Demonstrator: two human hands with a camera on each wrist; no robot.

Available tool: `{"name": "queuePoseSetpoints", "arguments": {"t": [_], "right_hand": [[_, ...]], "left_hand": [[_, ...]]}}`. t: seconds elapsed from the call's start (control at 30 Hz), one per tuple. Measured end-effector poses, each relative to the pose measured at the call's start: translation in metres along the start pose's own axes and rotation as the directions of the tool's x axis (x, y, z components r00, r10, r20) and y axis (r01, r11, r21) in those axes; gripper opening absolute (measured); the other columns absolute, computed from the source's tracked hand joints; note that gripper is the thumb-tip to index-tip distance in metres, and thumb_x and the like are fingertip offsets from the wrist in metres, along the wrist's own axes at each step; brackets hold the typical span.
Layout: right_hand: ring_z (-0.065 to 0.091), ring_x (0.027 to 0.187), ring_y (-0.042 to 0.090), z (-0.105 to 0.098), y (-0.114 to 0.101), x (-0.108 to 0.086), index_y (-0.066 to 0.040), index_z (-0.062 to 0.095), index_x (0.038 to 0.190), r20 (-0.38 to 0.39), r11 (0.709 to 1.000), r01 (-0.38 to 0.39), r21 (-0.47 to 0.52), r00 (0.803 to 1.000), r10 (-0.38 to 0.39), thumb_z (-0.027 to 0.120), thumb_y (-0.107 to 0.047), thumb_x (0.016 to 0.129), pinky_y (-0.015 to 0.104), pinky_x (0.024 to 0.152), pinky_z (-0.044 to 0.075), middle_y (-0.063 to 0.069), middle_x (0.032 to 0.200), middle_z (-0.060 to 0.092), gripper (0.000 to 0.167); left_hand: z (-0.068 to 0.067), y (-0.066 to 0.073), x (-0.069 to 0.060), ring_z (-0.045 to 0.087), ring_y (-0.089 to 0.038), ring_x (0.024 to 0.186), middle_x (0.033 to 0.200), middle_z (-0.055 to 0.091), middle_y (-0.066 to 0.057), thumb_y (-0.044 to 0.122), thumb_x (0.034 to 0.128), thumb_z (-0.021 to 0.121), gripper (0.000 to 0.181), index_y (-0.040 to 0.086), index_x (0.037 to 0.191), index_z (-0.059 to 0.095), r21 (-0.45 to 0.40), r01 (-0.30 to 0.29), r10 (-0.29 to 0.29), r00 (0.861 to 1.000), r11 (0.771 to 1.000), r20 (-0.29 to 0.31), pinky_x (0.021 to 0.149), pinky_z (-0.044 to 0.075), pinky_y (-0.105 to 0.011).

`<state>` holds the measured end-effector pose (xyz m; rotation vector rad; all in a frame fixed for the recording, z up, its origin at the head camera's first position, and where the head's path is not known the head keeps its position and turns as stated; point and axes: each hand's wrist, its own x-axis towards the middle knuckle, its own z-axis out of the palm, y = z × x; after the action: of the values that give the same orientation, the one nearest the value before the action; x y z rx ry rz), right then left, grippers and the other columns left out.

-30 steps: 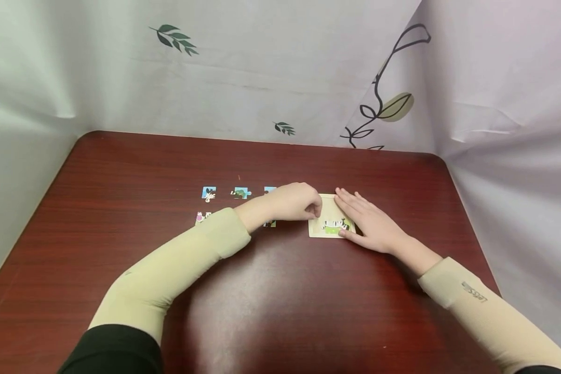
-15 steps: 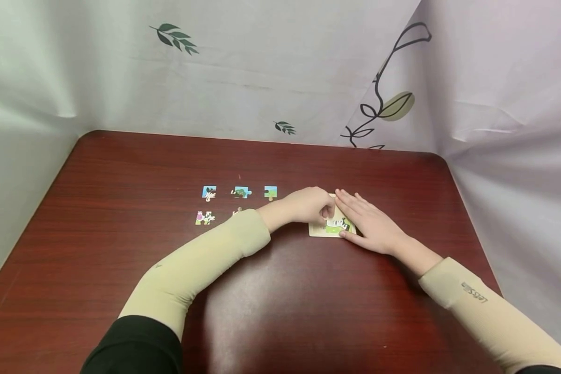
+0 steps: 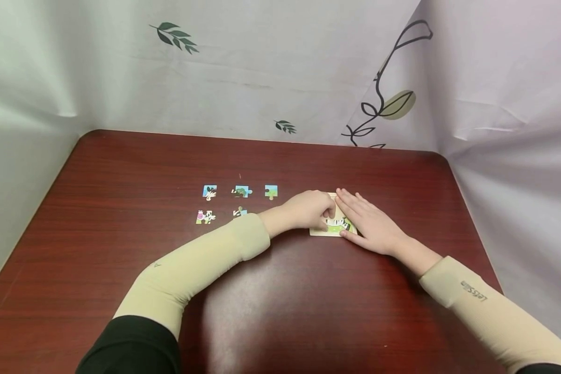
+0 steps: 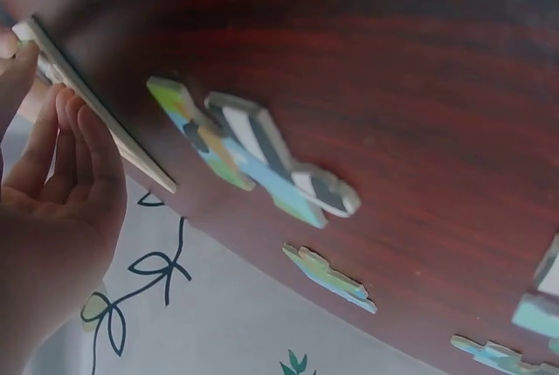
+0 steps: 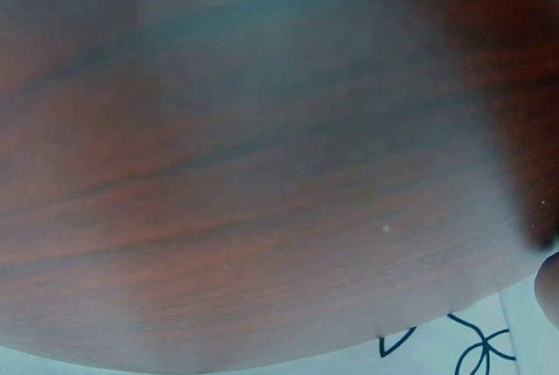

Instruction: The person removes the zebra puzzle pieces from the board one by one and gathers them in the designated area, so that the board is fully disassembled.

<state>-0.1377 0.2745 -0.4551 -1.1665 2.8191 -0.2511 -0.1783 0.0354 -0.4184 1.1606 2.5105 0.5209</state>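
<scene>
My left hand (image 3: 310, 209) is over a small pale wooden puzzle tray (image 3: 318, 232), fingers curled down, and pinches a puzzle piece (image 3: 333, 228) with green grass and zebra stripes inside it. The fingertips partly cover this piece. In the left wrist view, the thumb and fingers (image 4: 74, 143) meet at the tray's edge (image 4: 113, 126). My right hand (image 3: 371, 223) lies flat with straight fingers along the tray's right side, the thumb at its lower corner. A single fingertip (image 5: 548, 292) shows in the right wrist view.
Left of the tray lie several loose pieces: a zebra-head piece (image 3: 210, 191), a tree piece (image 3: 241, 191), a blue-green piece (image 3: 271, 191), a pink-flower piece (image 3: 205, 216) and a striped piece (image 3: 240, 212) partly behind the left sleeve. A pale patterned curtain (image 3: 243, 72) hangs behind the table.
My left hand has moved right across the tray, then stayed nearly still there, and the grass piece has shifted slightly right. The right hand holds its place.
</scene>
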Motion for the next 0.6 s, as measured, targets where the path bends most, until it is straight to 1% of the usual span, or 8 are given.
{"name": "queuePoseSetpoints", "arguments": {"t": [0.17,0.33,0.6], "right_hand": [[0.022,0.165,0.034,-0.0008,0.0006,0.0002,-0.002,0.024,0.168,0.002,1.0,0.008,-0.024,1.0,-0.008,0.063,-0.042,0.103,0.051,0.135,0.018,0.017,0.177,0.021,0.085],[0.023,0.164,0.034,-0.0029,0.0003,0.0006,-0.002,0.024,0.168,-0.005,0.999,0.021,-0.04,1.0,-0.022,0.064,-0.043,0.103,0.049,0.135,0.016,0.017,0.177,0.022,0.086],[0.028,0.163,0.034,-0.0002,0.0,0.0001,-0.002,0.025,0.167,-0.017,0.996,0.061,-0.066,0.998,-0.062,0.062,-0.039,0.104,0.05,0.135,0.019,0.018,0.176,0.024,0.082]], "left_hand": [[0.0026,0.0,-0.0003,0.059,-0.012,0.086,0.093,0.067,0.003,0.014,0.0852,0.086,0.017,0.013,0.099,0.076,0.029,-0.005,0.006,1.0,1.0,-0.015,0.083,0.051,-0.029],[0.0034,0.0003,-0.001,0.058,-0.013,0.086,0.094,0.066,0.002,0.013,0.0854,0.084,0.016,0.013,0.099,0.075,0.042,-0.01,0.01,1.0,0.999,-0.016,0.084,0.051,-0.03],[0.0044,0.0004,-0.0011,0.053,-0.012,0.081,0.086,0.058,0.004,0.009,0.0846,0.081,0.014,0.013,0.094,0.071,0.033,-0.022,0.023,0.999,0.999,-0.028,0.077,0.045,-0.027]]}}
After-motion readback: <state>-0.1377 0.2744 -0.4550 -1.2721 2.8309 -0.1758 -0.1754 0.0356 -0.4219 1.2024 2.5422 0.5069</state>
